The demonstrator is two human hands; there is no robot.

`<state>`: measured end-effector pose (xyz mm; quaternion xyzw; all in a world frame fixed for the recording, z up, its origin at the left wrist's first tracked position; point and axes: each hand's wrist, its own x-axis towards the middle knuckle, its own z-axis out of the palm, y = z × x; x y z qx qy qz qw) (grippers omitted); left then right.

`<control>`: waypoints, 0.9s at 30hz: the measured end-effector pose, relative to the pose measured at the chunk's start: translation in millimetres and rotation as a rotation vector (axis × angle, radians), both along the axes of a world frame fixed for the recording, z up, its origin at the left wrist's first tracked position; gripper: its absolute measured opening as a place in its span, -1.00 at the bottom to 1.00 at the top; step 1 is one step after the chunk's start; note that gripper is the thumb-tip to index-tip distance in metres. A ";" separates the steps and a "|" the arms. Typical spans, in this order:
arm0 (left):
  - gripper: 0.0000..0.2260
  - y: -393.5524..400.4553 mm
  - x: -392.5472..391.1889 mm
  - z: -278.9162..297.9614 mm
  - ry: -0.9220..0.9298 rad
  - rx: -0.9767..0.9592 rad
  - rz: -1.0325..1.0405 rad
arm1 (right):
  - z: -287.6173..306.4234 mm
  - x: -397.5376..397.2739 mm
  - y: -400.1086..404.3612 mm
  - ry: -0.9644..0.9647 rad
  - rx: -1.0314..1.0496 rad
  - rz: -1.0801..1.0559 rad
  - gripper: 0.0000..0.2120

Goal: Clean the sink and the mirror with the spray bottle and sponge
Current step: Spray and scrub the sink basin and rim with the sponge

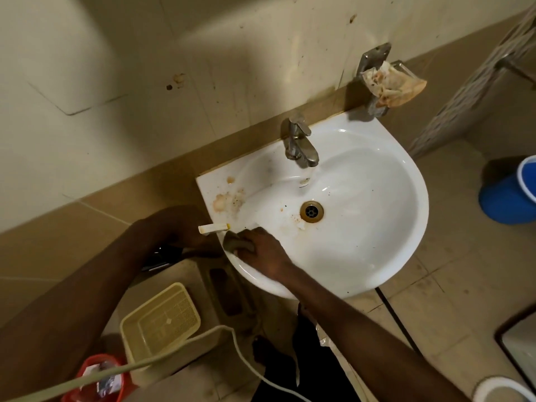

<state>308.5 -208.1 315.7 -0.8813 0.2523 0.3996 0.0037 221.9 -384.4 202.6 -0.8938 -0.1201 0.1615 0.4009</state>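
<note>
Right hand [262, 250] fingers clamped on sponge [233, 242] at sink [377, 256] rim, left of drain [311, 211]. Left hand [179, 227] grips spray bottle [213, 227] beside rim. Scrub firmly toward brown stains [229, 200] left of drain.

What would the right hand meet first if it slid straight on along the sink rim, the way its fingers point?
Probably the white nozzle just beyond the right hand and sponge; depth is unclear.
</note>
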 end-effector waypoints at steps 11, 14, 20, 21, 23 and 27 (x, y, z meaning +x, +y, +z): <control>-0.70 -10.9 8.5 0.0 -0.035 0.059 -0.033 | -5.1 -13.2 -15.9 -0.089 -0.009 -0.032 -0.72; -0.70 -13.4 8.2 -3.0 -0.006 0.073 -0.052 | -4.8 15.2 2.3 0.000 0.019 -0.242 -0.78; -0.83 -16.9 12.5 -9.7 -0.058 -0.009 -0.099 | -20.6 -29.3 -108.0 0.077 -0.092 0.320 -0.72; -0.84 -17.4 13.2 -11.6 -0.058 -0.018 -0.104 | -27.5 -30.9 -119.7 0.057 -0.159 0.350 -0.69; -0.72 -19.4 14.3 -12.8 -0.046 -0.003 -0.126 | -48.6 -24.2 -120.0 0.019 -0.350 0.269 -0.61; -0.81 -21.4 13.3 -15.4 -0.047 0.023 -0.192 | -78.8 29.0 -92.8 0.095 -0.685 -0.113 -0.56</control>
